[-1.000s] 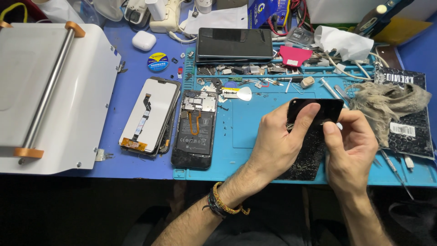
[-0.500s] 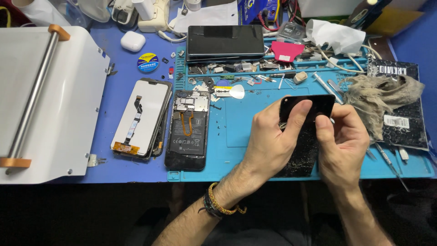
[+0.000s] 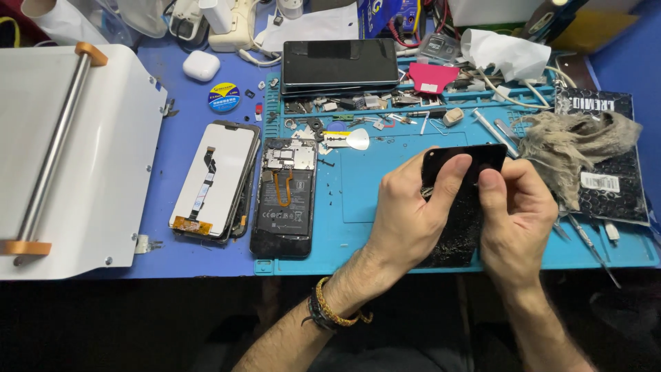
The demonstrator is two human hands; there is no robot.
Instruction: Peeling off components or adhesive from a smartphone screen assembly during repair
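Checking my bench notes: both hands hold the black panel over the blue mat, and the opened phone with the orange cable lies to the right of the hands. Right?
Not quite. The head view shows the opened phone lying to the left of the hands, not the right. The rest stands: the left hand and right hand hold the black panel over the blue mat.

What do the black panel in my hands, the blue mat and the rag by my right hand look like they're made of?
Black panel, held by the left hand and right hand: probably glass or glossy plastic; its lower part looks crazed and speckled. Blue mat: likely matte silicone or rubber, with moulded compartments. Rag: frayed beige woven cloth.
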